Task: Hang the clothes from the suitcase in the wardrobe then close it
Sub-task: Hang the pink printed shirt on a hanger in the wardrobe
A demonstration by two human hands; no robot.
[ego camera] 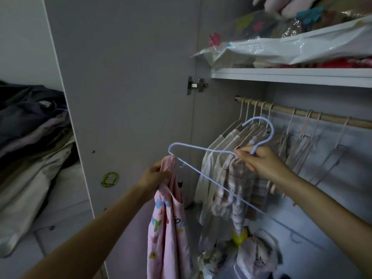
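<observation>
Pink cotton-like garment (167, 228), printed with blue, yellow and orange flower shapes and part of a word in pale letters; hangs in long folds in front of the open wardrobe, its top edge gathered against the left end of the hanger. Left hand (156, 175) grips that bunched top edge, fingers curled into the cloth.

Pale blue wire clothes hanger (201, 174), thin, with a rounded hook; held tilted, left end high near the pink garment, long bar sloping down to the right. Right hand (259, 160) pinches its neck just under the hook, fingers curled round the wire.

Wooden wardrobe rail (298, 114), horizontal, carrying several cream hangers (254, 111); cream and checked clothes (227, 178) hang at its left end, behind the blue hanger.

White wardrobe shelf (281, 75) above the rail, holding plastic-wrapped bundles (291, 47).

Grey wardrobe door (124, 87), open to the left, with a round green sticker (110, 179).

Heap of dark and beige clothing (30, 141) lies left of the door.
</observation>
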